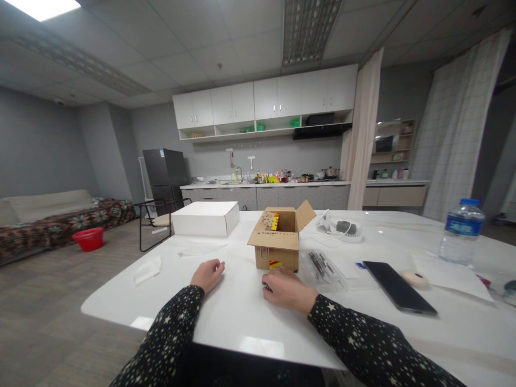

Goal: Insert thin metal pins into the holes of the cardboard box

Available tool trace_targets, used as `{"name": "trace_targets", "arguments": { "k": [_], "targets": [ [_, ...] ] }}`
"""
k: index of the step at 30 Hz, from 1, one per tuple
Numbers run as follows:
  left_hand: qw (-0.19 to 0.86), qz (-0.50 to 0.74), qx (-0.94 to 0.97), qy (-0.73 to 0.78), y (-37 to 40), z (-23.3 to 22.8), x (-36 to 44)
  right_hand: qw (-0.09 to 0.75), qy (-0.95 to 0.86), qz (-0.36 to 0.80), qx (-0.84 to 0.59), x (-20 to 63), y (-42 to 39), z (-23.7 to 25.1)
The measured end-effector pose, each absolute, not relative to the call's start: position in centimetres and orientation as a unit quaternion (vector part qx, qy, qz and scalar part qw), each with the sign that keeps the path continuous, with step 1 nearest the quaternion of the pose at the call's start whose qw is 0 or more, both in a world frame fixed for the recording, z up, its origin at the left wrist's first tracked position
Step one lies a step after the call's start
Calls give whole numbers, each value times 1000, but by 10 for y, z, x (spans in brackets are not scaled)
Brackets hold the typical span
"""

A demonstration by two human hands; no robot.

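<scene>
My left hand (207, 274) rests palm down on the white table (226, 317), fingers loosely curled, holding nothing. My right hand (287, 289) lies on the table just in front of an open brown cardboard box (278, 239) with red and yellow labels; its fingers are curled and something small and dark may be under them, but I cannot tell. A clear plastic packet (322, 267) with dark contents lies right beside that hand. Both sleeves are black with small white stars.
A closed white box (205, 218) stands at the far left of the table, a small plastic bag (147, 269) nearer. A black phone (399, 293), a water bottle (460, 231), papers and a white cable bundle (341, 228) lie to the right. Beyond are a chair, a sofa, a kitchen counter.
</scene>
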State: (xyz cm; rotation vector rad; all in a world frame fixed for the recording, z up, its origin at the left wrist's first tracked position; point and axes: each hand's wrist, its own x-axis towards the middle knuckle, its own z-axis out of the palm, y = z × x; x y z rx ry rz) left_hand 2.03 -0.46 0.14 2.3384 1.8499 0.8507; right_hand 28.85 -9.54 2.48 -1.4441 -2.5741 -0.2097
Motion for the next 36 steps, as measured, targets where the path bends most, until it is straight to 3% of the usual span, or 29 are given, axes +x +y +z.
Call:
{"name": "trace_targets", "arguments": {
  "k": [29,32,36],
  "targets": [
    [26,299,751,588,-4,1,20,122,-848,-60,-511,290,-87,21],
    [66,353,738,571,-4,7,27,111,-844,-56,-521,291,-87,25],
    [200,444,700,522,-8,30,52,104,-838,-44,-534,292,-86,29]
  ]
}}
